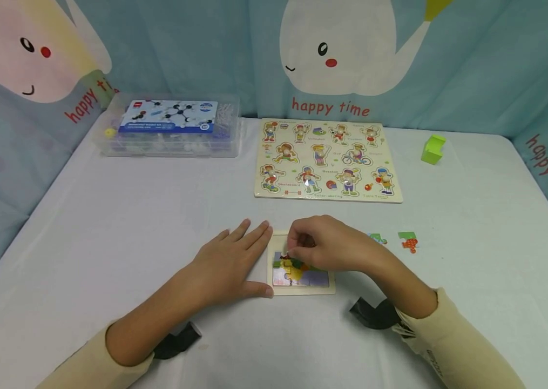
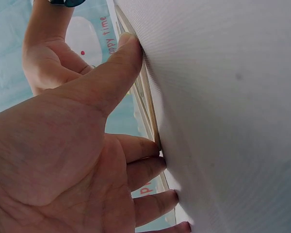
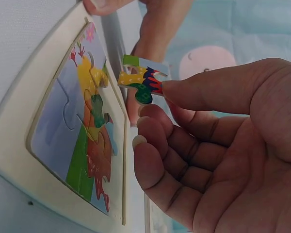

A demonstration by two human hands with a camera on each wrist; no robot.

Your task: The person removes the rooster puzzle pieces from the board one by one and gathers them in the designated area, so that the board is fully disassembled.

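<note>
A: State of the hands?

B: Right hand (image 1: 328,242) pinches a puzzle piece (image 3: 134,77) over the tray (image 1: 303,291), lower centre of the head view; left hand (image 1: 227,267), fingers extended, touches the tray's left rim.

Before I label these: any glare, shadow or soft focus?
Head: small glint on the sports board, lighting fairly even. Left wrist: soft shadow on the tablecloth beside the left hand. Right wrist: held puzzle piece reads clear, curtain behind looks soft.
</note>
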